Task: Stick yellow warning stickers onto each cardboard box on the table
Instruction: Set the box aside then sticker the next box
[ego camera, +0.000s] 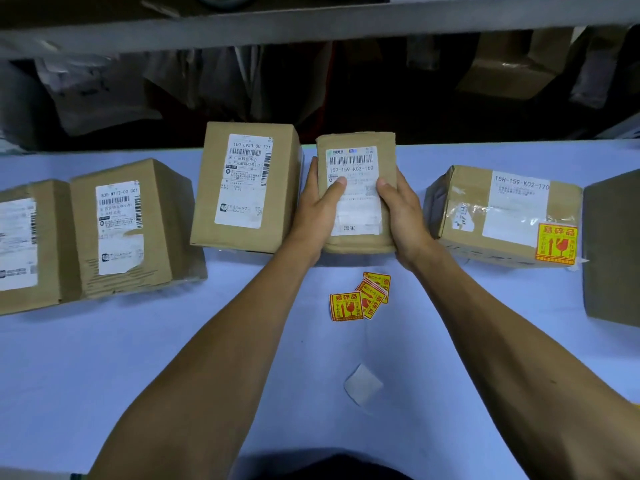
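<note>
A small cardboard box (356, 147) with a white shipping label sits in the middle of the table, held from both sides. My left hand (317, 211) grips its left edge and my right hand (403, 216) grips its right edge, thumbs on the label. A loose pile of yellow warning stickers (360, 297) lies just in front of that box. To the right, another cardboard box (464, 188) carries a yellow warning sticker (556, 244) at its near right corner. Left of centre stands a taller box (211, 188), then a further box (83, 237).
A box (48, 244) is cut off at the left edge and a dark grey box (613, 251) at the right edge. A white backing paper (363, 384) lies on the pale blue table (138, 358) close to me. A shelf with parcels runs behind the table.
</note>
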A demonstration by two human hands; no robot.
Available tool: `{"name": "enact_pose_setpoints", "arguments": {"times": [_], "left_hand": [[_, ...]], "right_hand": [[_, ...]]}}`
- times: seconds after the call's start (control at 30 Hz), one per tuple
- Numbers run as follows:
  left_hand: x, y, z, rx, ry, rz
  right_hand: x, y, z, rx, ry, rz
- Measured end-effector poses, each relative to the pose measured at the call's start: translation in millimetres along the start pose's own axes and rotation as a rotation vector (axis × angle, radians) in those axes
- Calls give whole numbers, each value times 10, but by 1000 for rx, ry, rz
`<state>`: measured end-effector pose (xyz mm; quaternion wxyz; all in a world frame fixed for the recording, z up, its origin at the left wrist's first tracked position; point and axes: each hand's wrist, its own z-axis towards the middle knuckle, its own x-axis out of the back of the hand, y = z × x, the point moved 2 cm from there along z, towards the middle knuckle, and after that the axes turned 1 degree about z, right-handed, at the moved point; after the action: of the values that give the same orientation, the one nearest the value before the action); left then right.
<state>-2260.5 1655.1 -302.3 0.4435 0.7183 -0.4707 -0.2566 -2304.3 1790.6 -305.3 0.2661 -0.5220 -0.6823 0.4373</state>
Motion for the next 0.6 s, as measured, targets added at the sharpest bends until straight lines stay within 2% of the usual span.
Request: {"name": "enact_pose_setpoints", "arguments": {"times": [0.27, 0.6], "left_hand": [[207, -50, -988, -85, -2, -20], [825, -808, -2297, -10, 70, 4]], "right_hand": [[-93, 11, -1020, 55, -25, -20], [-485, 759, -2245, -28, -101, -189]]}}
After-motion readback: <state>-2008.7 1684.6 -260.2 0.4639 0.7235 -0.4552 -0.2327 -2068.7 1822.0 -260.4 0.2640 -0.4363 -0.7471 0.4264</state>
